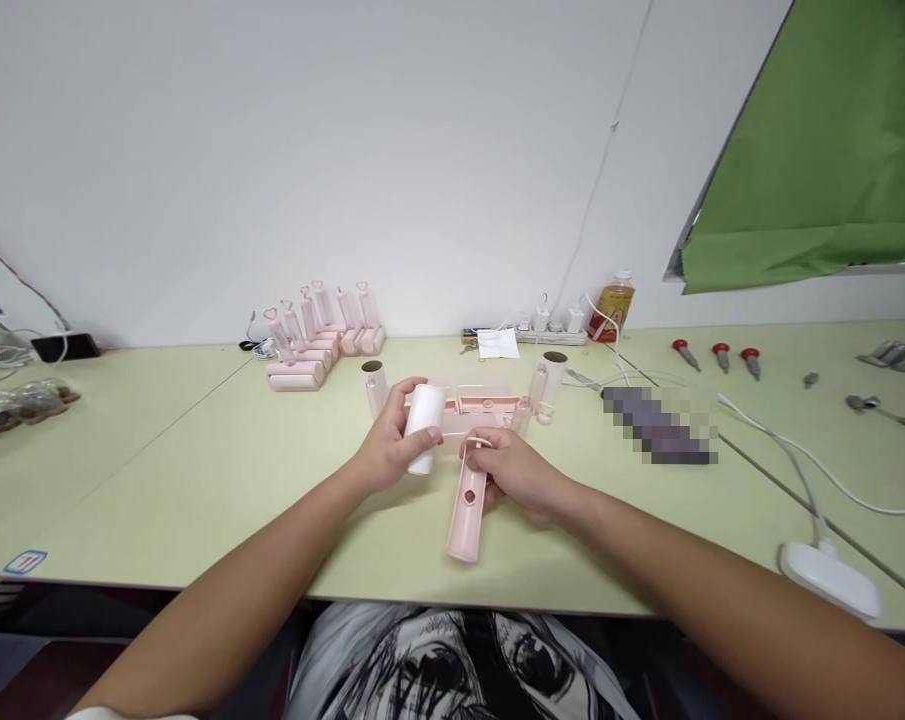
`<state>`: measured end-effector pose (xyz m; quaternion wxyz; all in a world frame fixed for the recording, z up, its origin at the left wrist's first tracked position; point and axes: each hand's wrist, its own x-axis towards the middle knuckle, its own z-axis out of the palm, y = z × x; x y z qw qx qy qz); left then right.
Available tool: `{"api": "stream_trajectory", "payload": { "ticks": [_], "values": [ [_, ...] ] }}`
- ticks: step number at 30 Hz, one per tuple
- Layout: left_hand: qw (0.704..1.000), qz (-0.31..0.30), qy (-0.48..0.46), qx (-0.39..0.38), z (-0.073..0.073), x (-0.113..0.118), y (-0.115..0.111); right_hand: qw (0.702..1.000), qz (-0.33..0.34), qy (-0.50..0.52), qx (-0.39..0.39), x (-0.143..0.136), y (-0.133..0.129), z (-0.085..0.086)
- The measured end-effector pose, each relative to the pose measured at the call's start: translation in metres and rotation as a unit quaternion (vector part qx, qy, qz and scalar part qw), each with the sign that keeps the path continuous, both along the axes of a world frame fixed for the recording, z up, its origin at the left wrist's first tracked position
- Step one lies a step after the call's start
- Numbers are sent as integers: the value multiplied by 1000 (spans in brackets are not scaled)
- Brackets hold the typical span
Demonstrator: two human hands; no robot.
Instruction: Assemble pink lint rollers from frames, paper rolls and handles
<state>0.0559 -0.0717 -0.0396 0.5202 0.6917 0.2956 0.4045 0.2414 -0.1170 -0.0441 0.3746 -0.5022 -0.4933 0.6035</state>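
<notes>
My left hand [396,440] is wrapped round a white roll [426,425], tilted slightly, its thumb across the front. In my right hand [516,470] is a pink half-round shell [466,520] with a round hole in it, gripped near its upper end with its hollow side up. The roll and shell are apart. Just behind the hands lie more pink shells [489,404], partly hidden. A roll with a brown cardboard core [373,388] stands on the left, and another cored roll [555,375] on the right, beside small clear-pink handles [522,415].
Several assembled pink rollers with upright handles [294,375] stand at the back left. A power strip [549,337] and a drink bottle [613,305] are against the wall. Rightward lie a pixelated dark object [658,425], red-handled screwdrivers [720,357], cables and a white charger [831,578].
</notes>
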Motion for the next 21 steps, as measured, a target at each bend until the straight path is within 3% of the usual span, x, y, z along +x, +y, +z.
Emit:
{"api": "stream_trajectory", "payload": {
  "ticks": [4,11,21],
  "values": [
    [1000,1,-9,-7,1,0,0,998,44,-28,-20,2,2,-6],
    [1000,-6,-7,-11,1,0,0,998,44,-44,-13,6,6,-11],
    [1000,5,19,2,1,-1,0,999,35,32,0,7,10,-13]
  ]
}}
